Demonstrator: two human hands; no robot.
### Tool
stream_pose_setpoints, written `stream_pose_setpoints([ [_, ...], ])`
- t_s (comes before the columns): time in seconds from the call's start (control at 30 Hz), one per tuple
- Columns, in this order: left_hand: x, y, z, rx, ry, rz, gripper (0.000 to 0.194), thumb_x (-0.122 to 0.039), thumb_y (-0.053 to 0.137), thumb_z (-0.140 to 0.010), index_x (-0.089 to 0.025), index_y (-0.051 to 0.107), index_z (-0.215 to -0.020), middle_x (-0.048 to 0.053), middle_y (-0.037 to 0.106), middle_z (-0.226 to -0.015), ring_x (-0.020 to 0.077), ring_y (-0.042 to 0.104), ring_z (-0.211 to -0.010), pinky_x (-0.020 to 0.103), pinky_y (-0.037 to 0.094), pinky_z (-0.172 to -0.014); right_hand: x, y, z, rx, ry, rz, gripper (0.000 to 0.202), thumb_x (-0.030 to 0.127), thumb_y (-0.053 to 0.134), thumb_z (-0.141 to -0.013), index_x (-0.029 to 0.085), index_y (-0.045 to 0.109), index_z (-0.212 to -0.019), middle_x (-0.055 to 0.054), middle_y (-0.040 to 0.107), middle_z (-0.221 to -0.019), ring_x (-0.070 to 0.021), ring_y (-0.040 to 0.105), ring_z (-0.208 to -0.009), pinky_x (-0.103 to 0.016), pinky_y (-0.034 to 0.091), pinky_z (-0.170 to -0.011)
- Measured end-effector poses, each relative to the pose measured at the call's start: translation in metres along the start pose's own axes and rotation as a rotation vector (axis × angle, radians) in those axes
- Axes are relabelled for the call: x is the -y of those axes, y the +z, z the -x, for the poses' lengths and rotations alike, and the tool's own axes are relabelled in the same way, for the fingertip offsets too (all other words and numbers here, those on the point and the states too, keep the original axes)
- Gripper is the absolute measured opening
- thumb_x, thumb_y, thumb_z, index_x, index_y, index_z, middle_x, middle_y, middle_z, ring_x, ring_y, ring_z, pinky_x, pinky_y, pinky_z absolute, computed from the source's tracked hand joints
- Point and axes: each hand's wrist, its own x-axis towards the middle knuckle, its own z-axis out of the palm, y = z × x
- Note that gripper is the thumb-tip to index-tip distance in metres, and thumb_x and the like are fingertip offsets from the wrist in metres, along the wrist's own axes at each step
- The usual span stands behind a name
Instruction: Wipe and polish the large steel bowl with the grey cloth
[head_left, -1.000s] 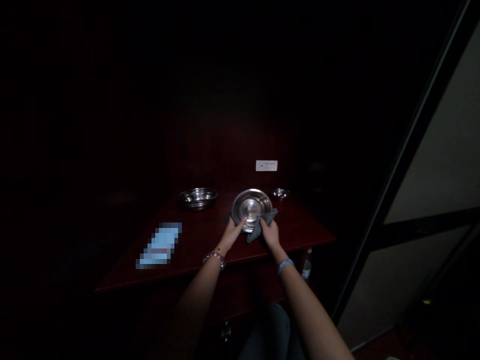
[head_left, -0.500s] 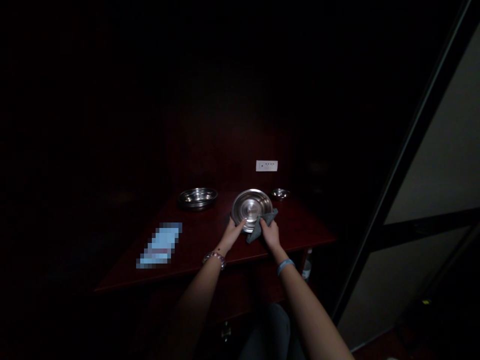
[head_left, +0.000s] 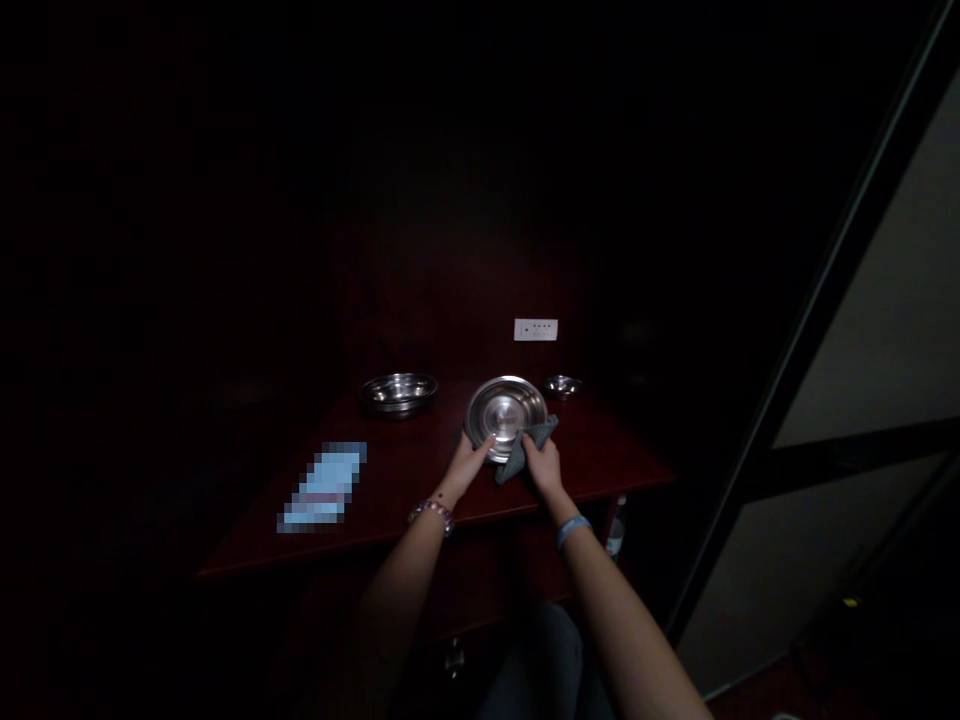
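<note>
Steel bowl (head_left: 504,410): positioned between my hands, tilted, interior facing my camera. My left hand (head_left: 466,466) is clamped on the near-left rim, thumb inside. My right hand (head_left: 545,466) pinches a grey cloth (head_left: 515,461) against the near-right rim. Beyond the left hand: stacked bowls (head_left: 399,394); beyond the right: a small bowl (head_left: 562,387).

Left grip (head_left: 468,464): most fingers hidden behind bowl (head_left: 502,408). Right grip (head_left: 546,467): fingers mostly out of sight. Cloth (head_left: 517,459) covers bowl's lower right rim. Blue item (head_left: 322,487) pixelated, unidentifiable. Bottle (head_left: 616,532) label unreadable. Right forearm (head_left: 626,620) cut by bottom edge.
</note>
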Motion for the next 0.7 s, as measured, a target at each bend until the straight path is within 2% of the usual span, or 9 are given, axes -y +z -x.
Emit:
stream_pose_setpoints([
  [0.1,-0.0004,-0.0004,0.0005,0.003,-0.002,0.009,0.069,-0.029,0.065,-0.086,-0.011,0.04,-0.147,0.019,0.052,-0.149,0.031,0.045,-0.142,0.041,0.023,-0.124,0.0009,0.0001,0.0003,0.003,0.006,-0.014,0.029,0.039,0.062,-0.081,0.015,0.073,-0.092,-0.013,0.079,-0.099,-0.0268,0.073,-0.096,-0.032,0.055,-0.084],
  [0.23,-0.0007,-0.0006,0.0004,0.002,-0.004,0.02,0.069,-0.029,0.066,-0.085,-0.013,0.04,-0.147,0.017,0.053,-0.149,0.031,0.046,-0.141,0.042,0.025,-0.124,0.0014,0.0003,0.0005,0.01,0.004,-0.044,0.03,0.039,0.062,-0.081,0.015,0.073,-0.095,-0.012,0.079,-0.102,-0.0265,0.073,-0.097,-0.032,0.055,-0.083],
  [0.47,0.0001,-0.0003,0.0005,-0.007,0.021,0.033,0.064,-0.032,0.067,-0.086,-0.014,0.045,-0.143,0.017,0.054,-0.148,0.0299,0.047,-0.141,0.04,0.025,-0.123,-0.0037,0.0006,-0.0024,0.001,-0.004,-0.014,0.032,0.043,0.061,-0.08,0.016,0.073,-0.091,-0.013,0.079,-0.097,-0.027,0.074,-0.093,-0.032,0.054,-0.083],
  [0.7,0.0011,0.0002,-0.0008,-0.016,0.01,0.039,0.067,-0.031,0.069,-0.083,-0.013,0.046,-0.143,0.019,0.055,-0.147,0.0345,0.043,-0.143,0.042,0.026,-0.123,-0.0035,0.0006,-0.0024,0.002,-0.01,-0.013,0.032,0.043,0.061,-0.081,0.015,0.073,-0.092,-0.013,0.079,-0.098,-0.0263,0.074,-0.092,-0.032,0.054,-0.083],
])
